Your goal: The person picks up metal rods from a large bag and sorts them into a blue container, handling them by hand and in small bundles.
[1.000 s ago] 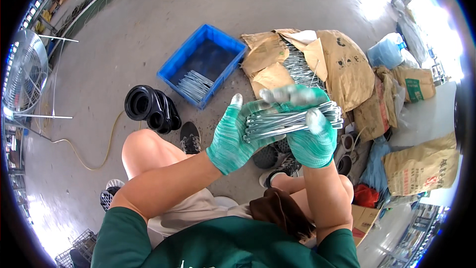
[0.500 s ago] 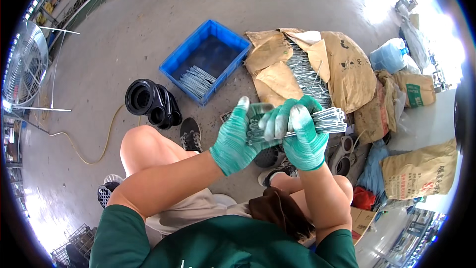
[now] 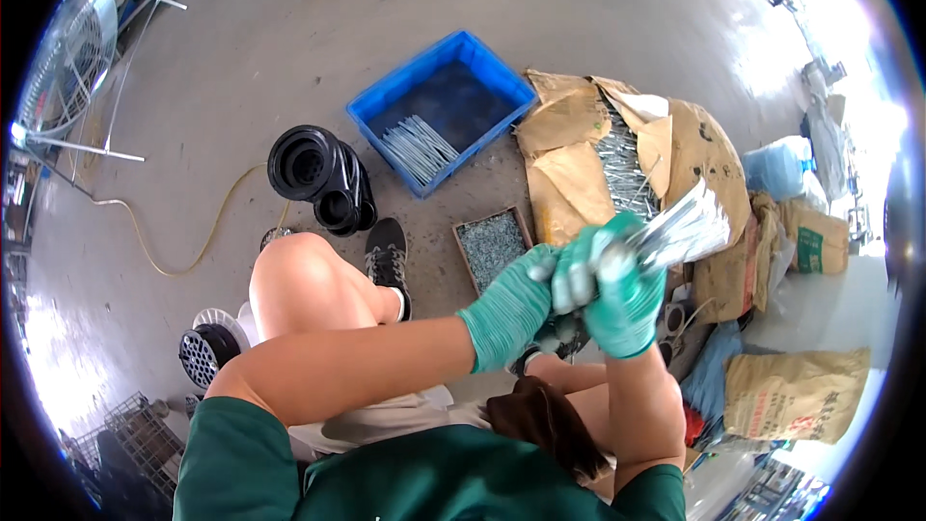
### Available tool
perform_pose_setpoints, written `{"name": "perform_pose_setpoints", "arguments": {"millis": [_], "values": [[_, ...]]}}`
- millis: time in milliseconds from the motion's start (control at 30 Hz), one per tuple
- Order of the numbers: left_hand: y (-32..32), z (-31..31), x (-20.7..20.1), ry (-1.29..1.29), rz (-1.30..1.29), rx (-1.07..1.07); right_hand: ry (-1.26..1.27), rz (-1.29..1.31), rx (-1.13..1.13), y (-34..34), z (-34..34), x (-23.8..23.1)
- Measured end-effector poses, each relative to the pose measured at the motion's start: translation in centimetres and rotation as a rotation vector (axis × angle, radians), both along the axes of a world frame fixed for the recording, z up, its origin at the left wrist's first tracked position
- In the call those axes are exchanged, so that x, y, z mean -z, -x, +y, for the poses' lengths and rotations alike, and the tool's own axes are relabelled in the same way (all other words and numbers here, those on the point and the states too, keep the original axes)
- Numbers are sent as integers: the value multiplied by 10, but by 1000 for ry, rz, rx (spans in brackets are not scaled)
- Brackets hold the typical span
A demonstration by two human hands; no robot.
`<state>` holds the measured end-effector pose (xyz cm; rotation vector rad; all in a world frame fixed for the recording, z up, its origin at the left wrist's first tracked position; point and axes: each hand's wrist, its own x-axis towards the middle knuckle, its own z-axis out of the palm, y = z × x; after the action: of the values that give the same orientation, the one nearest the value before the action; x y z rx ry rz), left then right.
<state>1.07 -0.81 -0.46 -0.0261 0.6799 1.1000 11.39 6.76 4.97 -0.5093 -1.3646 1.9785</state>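
A bundle of thin silvery metal rods (image 3: 687, 227) juts up and to the right from my right hand (image 3: 622, 304). That hand, in a green glove with greyish fingertips, is closed round the bundle. Pressed against its left side is my left hand (image 3: 506, 307), gloved alike, with its fingers curled. What lies inside the left fingers is hidden behind the gloves. The rods' far ends are smeared by motion. Beyond the hands, a torn brown paper sack (image 3: 569, 178) lies open with many similar rods (image 3: 627, 166) in it.
A blue crate (image 3: 391, 159) holds a pile of rods. Nearer is a shallow box (image 3: 529, 232) of small metal pieces. Black plastic fittings (image 3: 323, 178) stand left of it, by a yellowish hose (image 3: 224, 212). A fan (image 3: 72, 58) is far left; brown sacks (image 3: 796, 396) lie right.
The bundle has tilted upward and swung to the right with my right hand. My left hand has turned over and moved right, against the right hand. The shallow box has come into sight.
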Motion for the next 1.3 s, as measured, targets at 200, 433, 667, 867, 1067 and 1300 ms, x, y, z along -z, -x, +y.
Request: {"name": "perform_pose_setpoints", "arguments": {"millis": [200, 433, 667, 867, 1067, 1300], "values": [[25, -19, -21, -271, 543, 1, -64, -408, 139, 83, 120, 19], [98, -56, 0, -186, 568, 60, -160, -909, -243, 242, 186, 212], [154, -68, 23, 66, 544, 10, -723, -1301, -153, 303, 209, 368], [171, -67, 27, 169, 545, 1, -856, -1681, -456, 283, 192, 423], [178, -71, 26, 181, 599, 11, -810, -1654, -541, 285, 193, 412], [188, -72, 0, 128, 758, 54, -781, -1630, -492, 288, 175, 403]]}}
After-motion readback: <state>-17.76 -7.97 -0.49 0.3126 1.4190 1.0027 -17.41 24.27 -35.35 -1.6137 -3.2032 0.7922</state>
